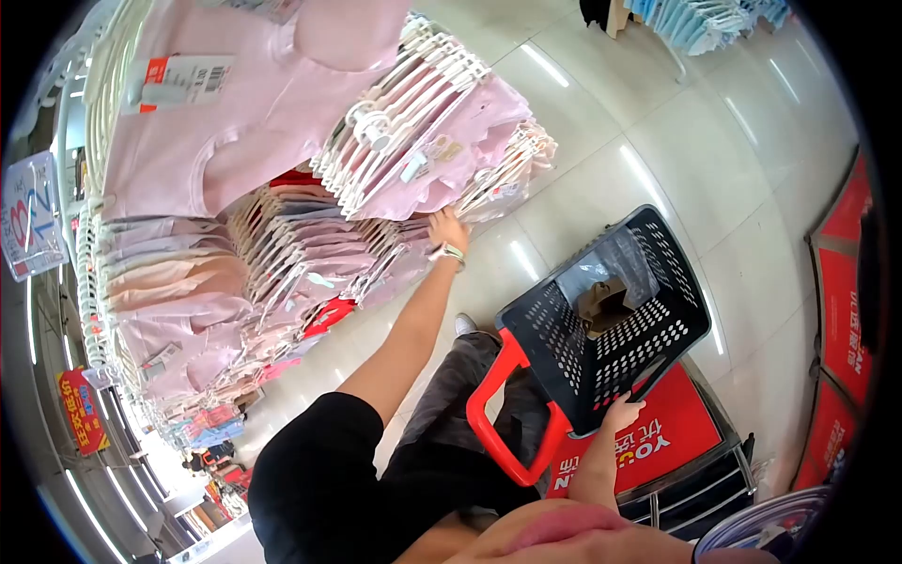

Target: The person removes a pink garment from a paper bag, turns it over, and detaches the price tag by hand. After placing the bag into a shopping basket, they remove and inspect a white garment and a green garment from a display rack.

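Observation:
My left hand (448, 232), with a band at its wrist, reaches to the rack of hung clothes. Its fingers are bent at the lower edge of a pink top (460, 150) and partly hidden among the garments. White hangers (413, 94) bear the row of tops. To the right, my right hand (620, 415) is closed on the near rim of a black shopping basket (648, 329) with a red handle (489, 395). A brown item (604, 305) and a clear plastic package (628, 266) lie inside the basket.
A larger pink top (263, 103) with a price tag (188, 83) hangs at upper left. More garments (169, 273) hang below it. A red sign panel (667, 428) with a metal frame is beneath the basket. Red panels (841, 329) stand at right, on a tiled floor (752, 216).

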Action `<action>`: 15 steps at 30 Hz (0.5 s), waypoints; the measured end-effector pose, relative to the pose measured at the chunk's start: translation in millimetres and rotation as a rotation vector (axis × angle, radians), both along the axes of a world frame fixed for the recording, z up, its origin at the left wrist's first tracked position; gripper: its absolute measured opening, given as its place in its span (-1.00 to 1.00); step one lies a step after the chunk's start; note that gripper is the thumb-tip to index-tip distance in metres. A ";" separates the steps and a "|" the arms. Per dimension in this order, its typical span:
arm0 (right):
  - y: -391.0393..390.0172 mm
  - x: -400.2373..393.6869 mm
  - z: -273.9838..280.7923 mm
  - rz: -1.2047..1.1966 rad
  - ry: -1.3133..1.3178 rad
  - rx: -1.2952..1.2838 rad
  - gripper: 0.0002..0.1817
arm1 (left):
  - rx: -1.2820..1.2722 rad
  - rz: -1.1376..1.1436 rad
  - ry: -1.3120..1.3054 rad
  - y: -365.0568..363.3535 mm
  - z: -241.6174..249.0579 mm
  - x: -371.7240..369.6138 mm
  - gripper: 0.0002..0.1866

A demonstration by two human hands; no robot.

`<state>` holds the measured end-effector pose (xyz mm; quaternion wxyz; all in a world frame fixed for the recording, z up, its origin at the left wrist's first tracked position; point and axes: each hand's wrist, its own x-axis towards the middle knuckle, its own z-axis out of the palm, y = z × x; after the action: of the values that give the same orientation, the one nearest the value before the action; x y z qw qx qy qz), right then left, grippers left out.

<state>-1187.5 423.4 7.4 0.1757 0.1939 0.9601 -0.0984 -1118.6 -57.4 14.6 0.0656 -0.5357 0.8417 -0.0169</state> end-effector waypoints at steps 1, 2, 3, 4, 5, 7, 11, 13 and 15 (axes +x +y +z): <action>1.6 -0.3 -1.3 -0.009 0.003 0.006 -0.55 | 0.006 -0.009 0.003 -10.8 -9.5 3.4 -0.61; 2.8 0.2 -3.6 0.000 0.017 0.012 -0.55 | 0.059 -0.039 -0.001 -17.7 -12.3 3.9 -0.61; 4.2 0.1 -4.1 0.013 0.029 0.017 -0.56 | 0.111 -0.067 -0.007 -20.7 -16.0 3.4 -0.61; 5.1 -0.2 -4.4 0.013 0.026 0.021 -0.56 | 0.203 -0.029 -0.010 -21.4 -21.4 2.0 -0.67; 4.1 -0.8 -3.8 0.009 0.032 0.025 -0.56 | 0.204 -0.027 -0.015 -16.2 -23.0 0.0 -0.67; 2.1 -0.2 -4.6 0.009 0.030 0.022 -0.56 | 0.083 -0.034 -0.014 -0.3 -23.3 -1.2 -0.71; 0.9 -12.8 0.0 -0.019 -0.039 0.033 -0.52 | 0.161 0.071 0.409 22.5 -15.7 8.8 -0.75; -0.6 -17.5 2.8 0.000 -0.021 0.027 -0.52 | 0.118 0.026 0.444 14.1 -23.0 19.5 -0.78; 1.6 -21.8 -1.3 0.027 0.013 0.038 -0.51 | 0.160 -0.011 0.501 3.8 -13.7 25.3 -0.81</action>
<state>-1209.3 425.0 6.1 0.1671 0.1835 0.9655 -0.0789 -1093.3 -53.6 0.9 -0.1027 -0.5116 0.8333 0.1824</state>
